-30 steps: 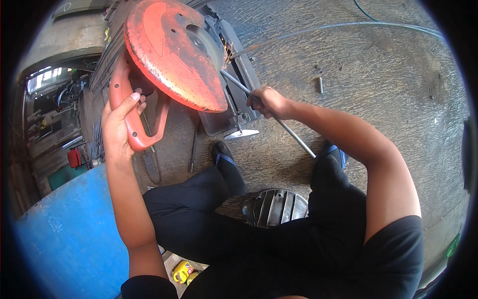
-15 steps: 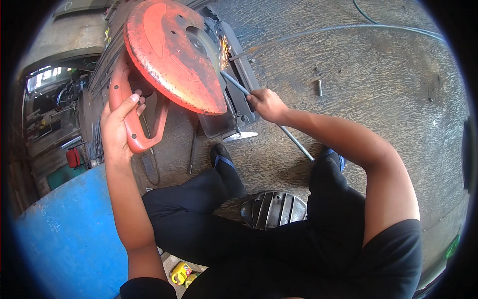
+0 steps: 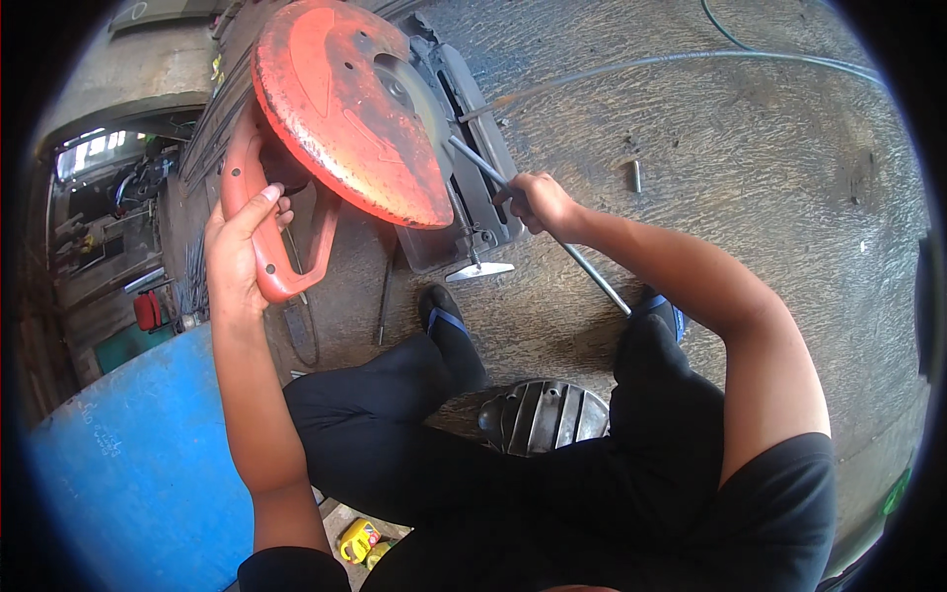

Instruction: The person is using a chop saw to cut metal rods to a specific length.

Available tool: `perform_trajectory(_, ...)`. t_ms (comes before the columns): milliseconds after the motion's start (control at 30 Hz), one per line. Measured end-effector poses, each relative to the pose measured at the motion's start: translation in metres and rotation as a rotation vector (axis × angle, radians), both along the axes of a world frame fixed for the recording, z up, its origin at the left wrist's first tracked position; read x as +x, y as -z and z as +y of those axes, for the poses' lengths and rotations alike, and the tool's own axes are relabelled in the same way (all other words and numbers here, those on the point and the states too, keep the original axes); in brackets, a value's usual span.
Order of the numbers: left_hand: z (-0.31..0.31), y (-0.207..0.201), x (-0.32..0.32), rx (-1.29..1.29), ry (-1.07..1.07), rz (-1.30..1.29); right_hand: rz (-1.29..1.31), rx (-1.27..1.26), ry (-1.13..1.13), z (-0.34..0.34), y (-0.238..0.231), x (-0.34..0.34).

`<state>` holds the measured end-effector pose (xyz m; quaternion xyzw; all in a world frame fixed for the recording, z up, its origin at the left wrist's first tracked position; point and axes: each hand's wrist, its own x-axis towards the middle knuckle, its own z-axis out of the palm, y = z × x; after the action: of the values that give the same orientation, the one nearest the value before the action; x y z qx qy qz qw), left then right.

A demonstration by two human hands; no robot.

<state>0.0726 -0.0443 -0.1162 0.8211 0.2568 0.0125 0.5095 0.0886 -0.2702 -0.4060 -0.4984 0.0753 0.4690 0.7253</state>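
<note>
While the left hand (image 3: 237, 255) grips the red handle (image 3: 273, 260), I log, rightward, the disc (image 3: 422, 97) and then the rod (image 3: 481, 165), whose long axis slants from just beside that disc down through the right hand's (image 3: 543, 205) grip, the nearer hand, toward the right foot (image 3: 651, 299).

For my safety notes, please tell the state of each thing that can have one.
Left hand: closed around red handle
Right hand: closed around metal rod
Metal rod: slanted
Cutting disc: partly covered by red guard; spinning unclear
Short metal piece: lying on floor
Yellow container: openness unclear
</note>
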Motion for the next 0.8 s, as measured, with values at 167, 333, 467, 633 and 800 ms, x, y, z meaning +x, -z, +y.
perform_trajectory(167,-0.002,0.001,0.0,-0.056,-0.006,-0.026,0.132,0.174,-0.059,0.001,-0.002,-0.005)
perform_trajectory(333,-0.003,0.001,0.001,-0.048,-0.011,-0.033,0.081,0.16,-0.044,0.01,-0.009,-0.018)
perform_trajectory(467,-0.003,0.0,0.0,-0.036,-0.009,-0.026,-0.05,0.069,-0.048,0.014,-0.01,-0.022)
perform_trajectory(633,-0.003,0.0,0.0,-0.036,0.003,-0.003,-0.159,-0.035,-0.046,0.016,-0.01,-0.022)
perform_trajectory(800,-0.004,-0.001,0.001,-0.029,0.001,-0.002,-0.607,-0.304,-0.054,0.015,-0.011,-0.022)
